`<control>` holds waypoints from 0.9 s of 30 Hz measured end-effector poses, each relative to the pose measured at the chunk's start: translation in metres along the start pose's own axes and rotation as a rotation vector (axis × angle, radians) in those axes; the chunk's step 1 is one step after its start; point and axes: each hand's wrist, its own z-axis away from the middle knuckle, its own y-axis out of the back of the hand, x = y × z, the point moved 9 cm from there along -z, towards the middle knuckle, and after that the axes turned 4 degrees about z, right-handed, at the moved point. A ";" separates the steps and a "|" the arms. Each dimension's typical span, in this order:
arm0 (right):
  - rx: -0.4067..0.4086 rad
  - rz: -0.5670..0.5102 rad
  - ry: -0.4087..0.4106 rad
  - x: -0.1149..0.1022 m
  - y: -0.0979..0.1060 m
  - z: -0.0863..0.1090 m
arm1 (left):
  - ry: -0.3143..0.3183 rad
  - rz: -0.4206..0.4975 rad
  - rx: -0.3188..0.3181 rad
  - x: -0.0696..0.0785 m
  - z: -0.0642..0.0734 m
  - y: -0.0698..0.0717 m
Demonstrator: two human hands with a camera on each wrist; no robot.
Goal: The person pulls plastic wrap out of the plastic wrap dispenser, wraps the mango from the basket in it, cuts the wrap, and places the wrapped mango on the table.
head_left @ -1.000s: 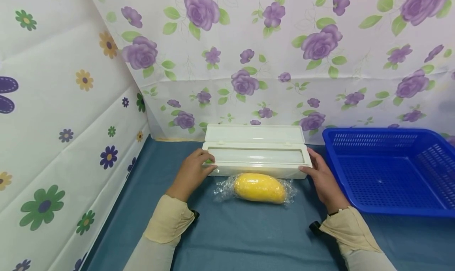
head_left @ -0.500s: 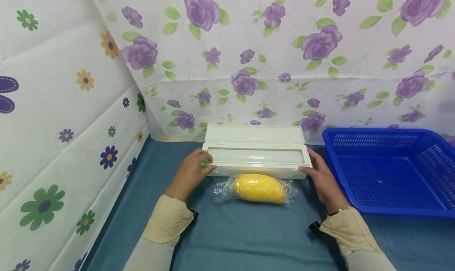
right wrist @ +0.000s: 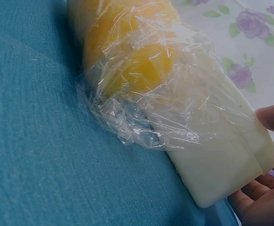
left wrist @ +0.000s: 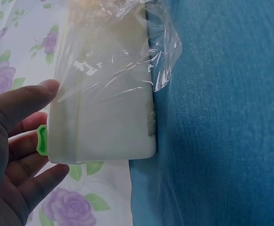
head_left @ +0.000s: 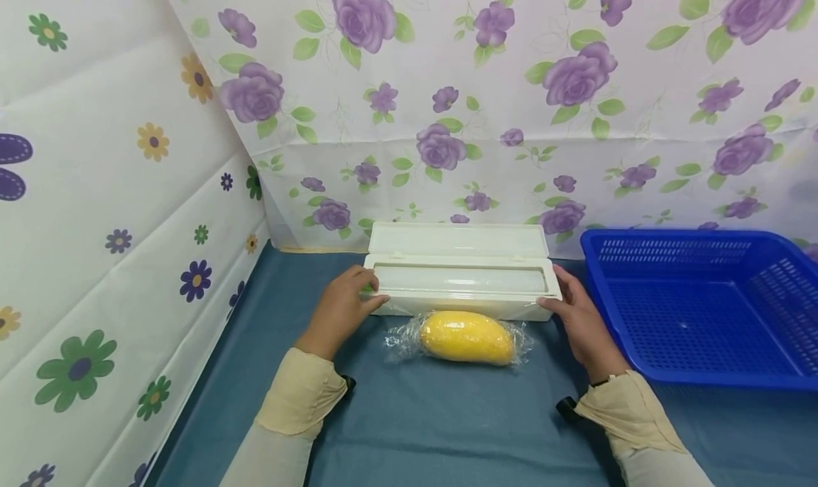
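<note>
A white cling film dispenser [head_left: 399, 307] stands at the back of the table, its lid [head_left: 456, 241] raised and a film roll inside. My left hand [head_left: 341, 306] is at its left end, fingers bent around a small green slide cutter [left wrist: 42, 140] and thumb at the box's front edge. That cutter sits at the very end of the box. My right hand [head_left: 578, 324] grips the opposite end, thumb in front and fingers behind. Just before the box lies a yellow oblong fruit [head_left: 467, 336], wrapped in clear film [right wrist: 141, 129] bunched at both ends.
A blue perforated plastic basket [head_left: 684, 380] stands to the right, close beside my right hand. Blue-green cloth [head_left: 447, 430] covers the table. Floral sheets [head_left: 396, 118] rise behind and on the left.
My left hand has slid slightly left along the box, and the green slide cutter has moved with it to the left end. The right hand, box and fruit stay in place.
</note>
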 end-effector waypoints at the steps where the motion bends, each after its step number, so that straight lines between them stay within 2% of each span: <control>1: 0.000 -0.002 -0.001 0.000 0.000 0.000 | 0.002 0.001 -0.002 0.000 0.000 0.000; 27: 0.019 0.007 -0.011 -0.001 0.000 0.000 | 0.051 0.008 -0.006 -0.005 -0.002 0.005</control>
